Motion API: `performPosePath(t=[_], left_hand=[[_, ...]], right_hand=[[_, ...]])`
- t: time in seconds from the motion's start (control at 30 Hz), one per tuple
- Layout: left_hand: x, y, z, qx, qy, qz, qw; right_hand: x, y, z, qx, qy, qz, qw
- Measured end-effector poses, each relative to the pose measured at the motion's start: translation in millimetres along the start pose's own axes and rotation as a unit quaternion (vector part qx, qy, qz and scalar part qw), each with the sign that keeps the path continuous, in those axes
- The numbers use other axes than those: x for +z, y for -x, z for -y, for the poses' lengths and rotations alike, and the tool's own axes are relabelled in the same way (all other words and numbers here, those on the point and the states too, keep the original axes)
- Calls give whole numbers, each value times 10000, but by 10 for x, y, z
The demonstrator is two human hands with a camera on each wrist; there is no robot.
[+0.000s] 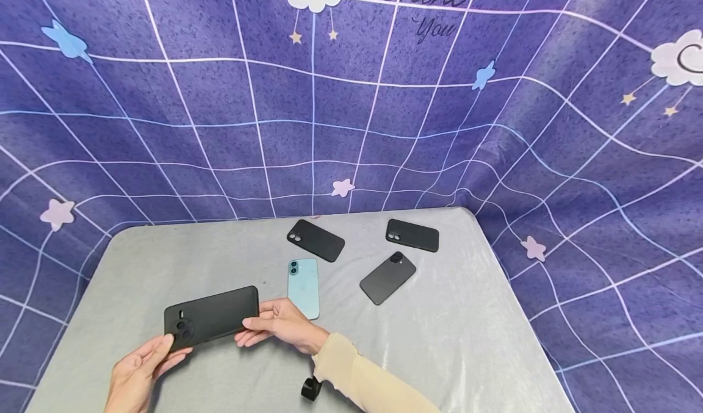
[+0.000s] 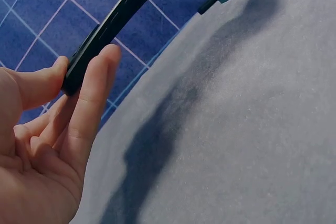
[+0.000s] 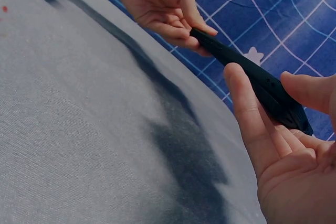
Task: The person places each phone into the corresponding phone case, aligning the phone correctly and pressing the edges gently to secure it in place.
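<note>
A large black phone case, with a round camera area and a small slot near its left end, is held above the table by both hands. My left hand pinches its camera end, thumb on one face and fingers on the other. At the opposite end, my right hand grips the case between thumb and fingers. The left wrist view shows the case edge-on, with the left hand at its lower end. The right wrist view has the right hand around the near end.
A light blue phone lies just beyond my right hand on the grey cloth-covered table. Farther back are a black phone case, another black case and a dark phone. A purple grid-patterned curtain rises behind.
</note>
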State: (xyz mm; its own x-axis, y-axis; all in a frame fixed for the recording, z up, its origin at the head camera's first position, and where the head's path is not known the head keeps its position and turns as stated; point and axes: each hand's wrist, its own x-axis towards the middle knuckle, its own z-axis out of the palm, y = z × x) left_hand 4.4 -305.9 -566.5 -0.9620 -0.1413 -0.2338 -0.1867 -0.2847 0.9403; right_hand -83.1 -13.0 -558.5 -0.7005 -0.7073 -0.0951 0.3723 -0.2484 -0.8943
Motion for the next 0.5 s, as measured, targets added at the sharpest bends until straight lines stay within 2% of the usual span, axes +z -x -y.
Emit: performPosePath(t=[0.2,0.3,0.4,0.5], left_hand=[[39,9,-61,-168,-485,-169,9985],[53,1,-73,-63,-463,-104,9989],[58,5,-56,175,-424,15,9989],[68,17,-44,321,-551,-32,9980]], right_hand=[[-20,6,-11,-49,60,-75,9999],[-21,1,-14,-81,84,-65,9999],[-14,-4,-22,-85,113,-27,9999],[-10,-5,-36,-66,161,-6,9998]])
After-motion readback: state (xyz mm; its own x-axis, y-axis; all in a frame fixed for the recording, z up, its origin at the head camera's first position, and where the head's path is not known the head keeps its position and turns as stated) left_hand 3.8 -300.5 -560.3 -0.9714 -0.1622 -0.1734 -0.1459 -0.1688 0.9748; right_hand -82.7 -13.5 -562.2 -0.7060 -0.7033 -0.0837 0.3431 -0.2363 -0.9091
